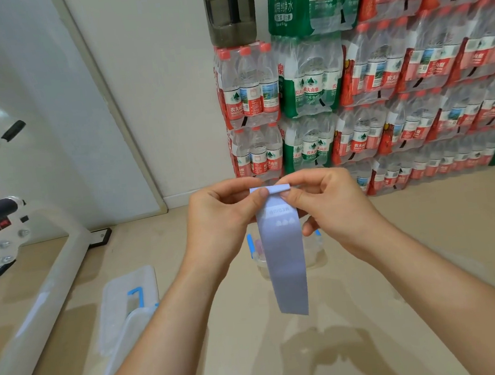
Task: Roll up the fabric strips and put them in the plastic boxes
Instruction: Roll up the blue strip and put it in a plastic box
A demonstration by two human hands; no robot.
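While the lavender fabric strip [283,259] hangs in mid-air in front of the clear plastic box [314,255] on the floor [413,262], I see the left hand [225,216] and right hand [329,206] each pinching its folded top edge between thumb and curled fingers.

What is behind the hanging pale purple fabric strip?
A clear plastic box with blue clips on the floor, something pink inside. The fabric strip covers its middle; other contents are hidden.

Left hand [222,217], right hand [331,206] side by side, pinch-grips on fabric strip [283,262]
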